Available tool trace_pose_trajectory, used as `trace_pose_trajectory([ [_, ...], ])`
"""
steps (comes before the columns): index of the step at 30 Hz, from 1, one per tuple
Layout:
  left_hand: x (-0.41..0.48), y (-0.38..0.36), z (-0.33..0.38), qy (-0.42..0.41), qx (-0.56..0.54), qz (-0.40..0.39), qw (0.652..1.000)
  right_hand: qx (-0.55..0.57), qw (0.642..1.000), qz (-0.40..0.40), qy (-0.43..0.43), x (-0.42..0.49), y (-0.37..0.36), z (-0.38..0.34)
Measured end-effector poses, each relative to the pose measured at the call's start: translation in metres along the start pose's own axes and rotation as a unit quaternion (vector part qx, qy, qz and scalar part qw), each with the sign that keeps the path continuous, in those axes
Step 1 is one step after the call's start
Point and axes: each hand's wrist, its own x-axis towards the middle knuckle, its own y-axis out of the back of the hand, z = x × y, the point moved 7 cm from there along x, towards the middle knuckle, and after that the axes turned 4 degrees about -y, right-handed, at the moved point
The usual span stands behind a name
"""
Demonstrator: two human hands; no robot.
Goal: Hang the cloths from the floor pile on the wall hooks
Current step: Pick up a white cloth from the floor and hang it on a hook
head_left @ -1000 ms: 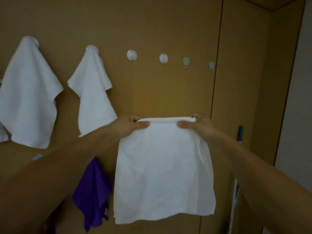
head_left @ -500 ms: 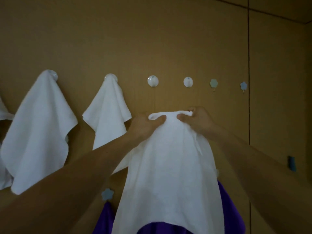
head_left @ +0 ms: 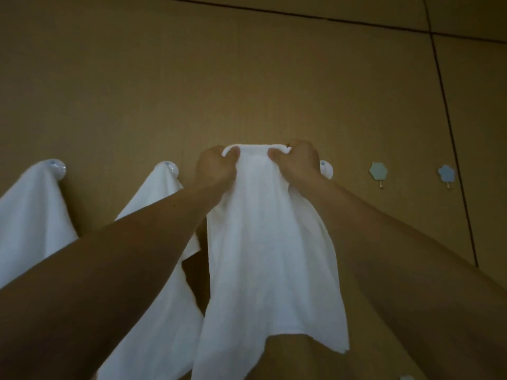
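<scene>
A white cloth hangs from both my hands against the brown wall. My left hand pinches its top edge at the left and my right hand pinches it at the right, the edge bunched between them. The hands hold it at the height of the hook row. The hook behind the cloth is hidden. A round white hook peeks out just right of my right hand. Two more white cloths hang on hooks to the left, one beside my left arm and one at the left edge.
Right of the round hook are a small hexagon hook and a small flower-shaped hook, both bare. A dark vertical seam runs down the wall panel at the right. A pale object shows at the bottom edge.
Both hands have raised the white cloth from below the hooks to hook height and drawn closer together, bunching its top edge. The view has tilted upward; the purple cloth is out of sight.
</scene>
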Motion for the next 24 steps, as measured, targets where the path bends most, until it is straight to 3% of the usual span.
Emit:
trace_pose_trajectory([
  [5,0.031,-0.004,-0.022,0.005,0.059,-0.006,0.998,-0.019,0.999,-0.025,-0.026,0.029,-0.025,0.009],
  [9,0.028,-0.012,-0.032,-0.028,0.261,-0.033,0.964,-0.042,0.996,-0.038,-0.075,0.03,-0.041,0.036],
  [11,0.024,-0.016,-0.038,0.015,0.235,-0.047,0.971,-0.022,0.994,-0.046,-0.094,0.028,-0.043,0.043],
  [14,0.007,-0.026,-0.049,0.128,0.104,-0.122,0.979,-0.014,0.988,-0.098,-0.118,0.019,-0.047,0.05],
  [18,-0.015,-0.035,-0.044,0.136,0.044,-0.245,0.959,-0.038,0.973,-0.155,-0.165,0.005,-0.056,0.06],
  [20,-0.014,-0.03,-0.04,0.105,0.162,-0.218,0.957,-0.156,0.976,-0.117,-0.102,0.007,-0.053,0.052],
  [21,-0.011,-0.023,-0.036,0.079,0.257,-0.165,0.949,-0.251,0.966,-0.06,-0.026,0.009,-0.048,0.041],
  [23,-0.005,-0.014,-0.015,-0.053,0.407,-0.032,0.911,-0.359,0.921,0.039,0.147,0.001,-0.043,0.012],
  [24,-0.008,-0.017,-0.004,-0.135,0.424,0.001,0.896,-0.361,0.91,0.045,0.199,-0.007,-0.044,0.004],
])
